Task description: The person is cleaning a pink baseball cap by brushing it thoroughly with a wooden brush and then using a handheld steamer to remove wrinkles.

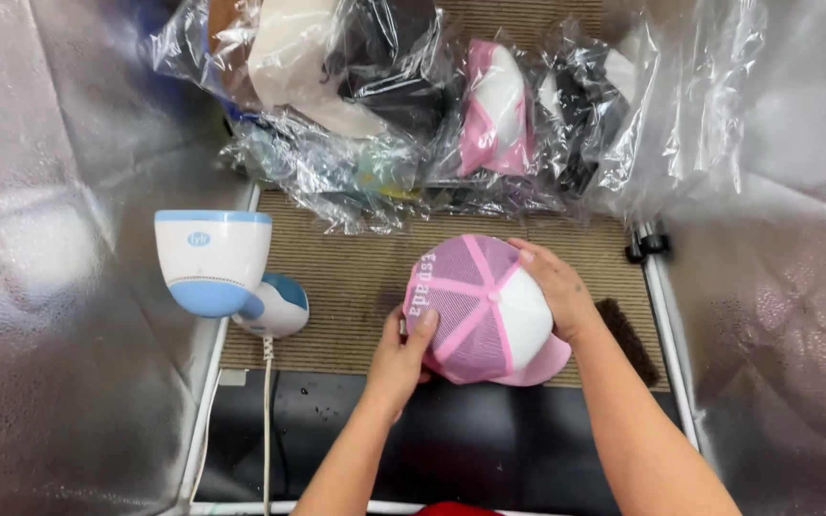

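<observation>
Pink mesh and white panels make up the cap held near the middle of the ribbed brown mat, the left hand and right hand clasped on its sides; left stands a blue-and-white steamer, far off lie bagged caps, perhaps several
</observation>
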